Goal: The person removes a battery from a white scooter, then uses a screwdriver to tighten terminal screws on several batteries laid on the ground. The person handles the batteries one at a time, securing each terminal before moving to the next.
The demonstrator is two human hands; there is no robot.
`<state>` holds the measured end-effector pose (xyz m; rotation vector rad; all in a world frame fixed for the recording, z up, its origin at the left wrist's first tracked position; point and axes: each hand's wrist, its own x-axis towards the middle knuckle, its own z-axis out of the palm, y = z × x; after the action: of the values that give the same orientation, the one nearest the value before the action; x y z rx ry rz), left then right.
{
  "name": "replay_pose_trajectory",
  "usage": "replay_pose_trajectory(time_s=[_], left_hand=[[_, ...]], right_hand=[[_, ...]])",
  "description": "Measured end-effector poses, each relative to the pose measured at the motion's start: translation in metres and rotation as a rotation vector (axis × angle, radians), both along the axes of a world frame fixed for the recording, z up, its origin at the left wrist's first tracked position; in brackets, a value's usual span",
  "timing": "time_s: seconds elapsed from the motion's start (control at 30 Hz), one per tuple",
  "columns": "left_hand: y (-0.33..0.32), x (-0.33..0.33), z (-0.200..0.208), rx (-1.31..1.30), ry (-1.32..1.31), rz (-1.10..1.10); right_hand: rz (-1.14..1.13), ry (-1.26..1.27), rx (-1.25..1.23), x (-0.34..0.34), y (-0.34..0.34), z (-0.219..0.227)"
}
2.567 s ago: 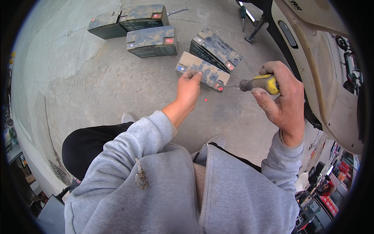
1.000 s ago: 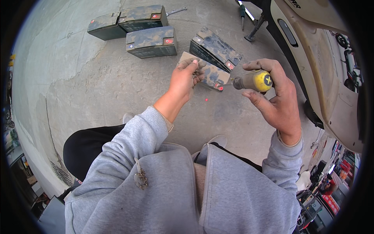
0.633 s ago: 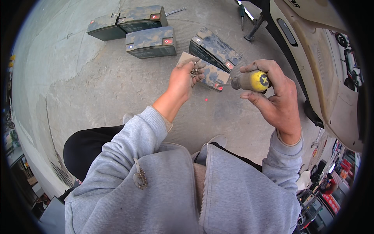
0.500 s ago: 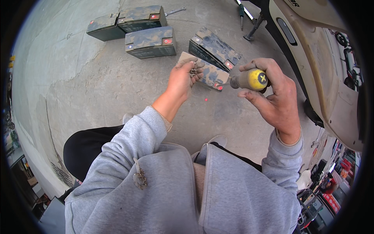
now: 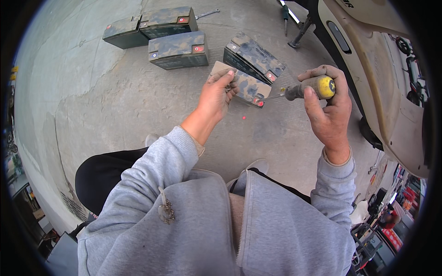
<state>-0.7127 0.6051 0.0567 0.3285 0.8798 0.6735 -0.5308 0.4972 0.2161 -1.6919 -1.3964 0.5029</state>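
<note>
My right hand grips a screwdriver by its dark handle with a yellow end. Its thin shaft points left, and the tip is at the red terminal corner of a dusty battery. Curled over that same battery's other end is my left hand, closed around small metal screws that its fingers now mostly hide. Against the far side of this battery stands a second dusty battery, set at a slight angle.
Farther left stand three more batteries, the nearest one in front. Behind them lies a wrench. A beige scooter with its stand fills the right side, with another screwdriver beside it. A small red piece lies on the concrete floor.
My right hand has shifted right and tilted the screwdriver over, so its shaft now shows at the terminal. The left hand's fingers have closed more over the screws.
</note>
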Motion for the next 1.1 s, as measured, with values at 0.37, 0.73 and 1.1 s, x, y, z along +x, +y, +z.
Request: replay_pose_trajectory(time_s=[0.37, 0.73, 1.1], left_hand=[[-0.002, 0.004, -0.002, -0.139, -0.118, 0.06], [-0.003, 0.005, 0.002, -0.258, -0.23, 0.017], [-0.003, 0.006, 0.005, -0.226, -0.213, 0.018]], right_hand=[[-0.057, 0.3, 0.347, 0.018, 0.001, 0.004], [-0.089, 0.368, 0.31, 0.017, 0.006, -0.007], [-0.154, 0.355, 0.298, 0.018, 0.007, -0.007]])
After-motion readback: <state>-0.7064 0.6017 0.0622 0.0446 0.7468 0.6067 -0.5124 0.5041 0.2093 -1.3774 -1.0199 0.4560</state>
